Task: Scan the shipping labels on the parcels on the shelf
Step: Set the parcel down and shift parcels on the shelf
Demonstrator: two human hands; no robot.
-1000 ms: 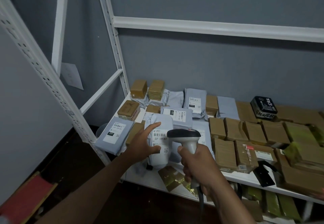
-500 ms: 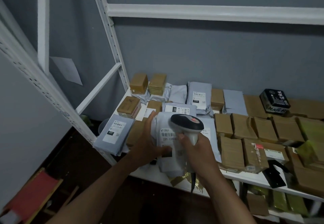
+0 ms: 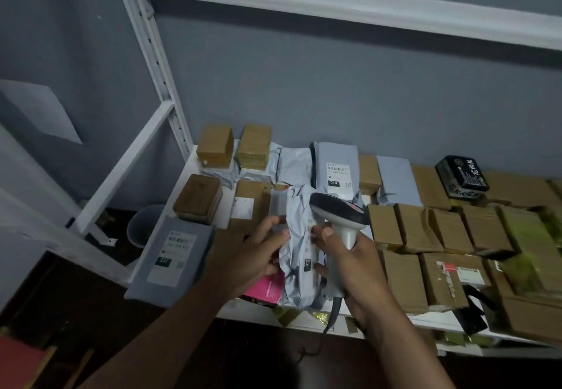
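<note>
A grey poly-bag parcel (image 3: 299,254) is lifted on its edge above the front of the white shelf (image 3: 182,175), its label turned to the right. My left hand (image 3: 252,254) grips its left side. My right hand (image 3: 349,260) holds the grey handheld scanner (image 3: 337,215) by the handle, and its fingertips also touch the parcel's right side. The scanner head points left, just over the parcel's top. A pink box (image 3: 266,288) shows under the lifted parcel. Another grey parcel (image 3: 173,254) with a "231" label lies at the shelf's front left.
Many brown taped boxes (image 3: 450,230) fill the right of the shelf, and small boxes (image 3: 214,145) stand at the back left. A grey bag labelled "010" (image 3: 336,169) and a black box (image 3: 460,175) lie at the back. White uprights (image 3: 152,63) frame the shelf.
My left hand has gone from reaching to gripping the grey parcel and has tipped it up on edge. My right hand with the scanner has closed in on the parcel's right side.
</note>
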